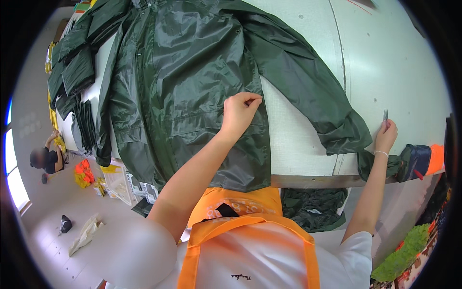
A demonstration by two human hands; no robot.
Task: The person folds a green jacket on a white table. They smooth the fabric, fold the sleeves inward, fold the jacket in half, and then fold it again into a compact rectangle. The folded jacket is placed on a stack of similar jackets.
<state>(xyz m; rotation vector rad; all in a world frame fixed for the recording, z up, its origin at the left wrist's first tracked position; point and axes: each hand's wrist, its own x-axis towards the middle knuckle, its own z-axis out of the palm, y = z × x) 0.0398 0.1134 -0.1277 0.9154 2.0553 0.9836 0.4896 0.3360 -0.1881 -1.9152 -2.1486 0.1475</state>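
A dark green raincoat [192, 62] is spread over the white table [409, 72], with one sleeve [308, 96] reaching out to the right. My left hand [239, 114] is closed in a pinch over the raincoat's right side edge; whatever lies between the fingertips is too small to make out. Farther right, past the cuff, my right hand [385, 137] grips a small pair of pointed metal thread snips [385, 114], tips pointing away from me. The snips are apart from the raincoat.
Folded dark green garments [79, 72] are piled at the table's left. A navy and orange bundle [423, 161] sits at the right edge. More dark green fabric [313, 207] lies below the tabletop. Another person [48, 159] is at far left, near an orange heap [83, 173].
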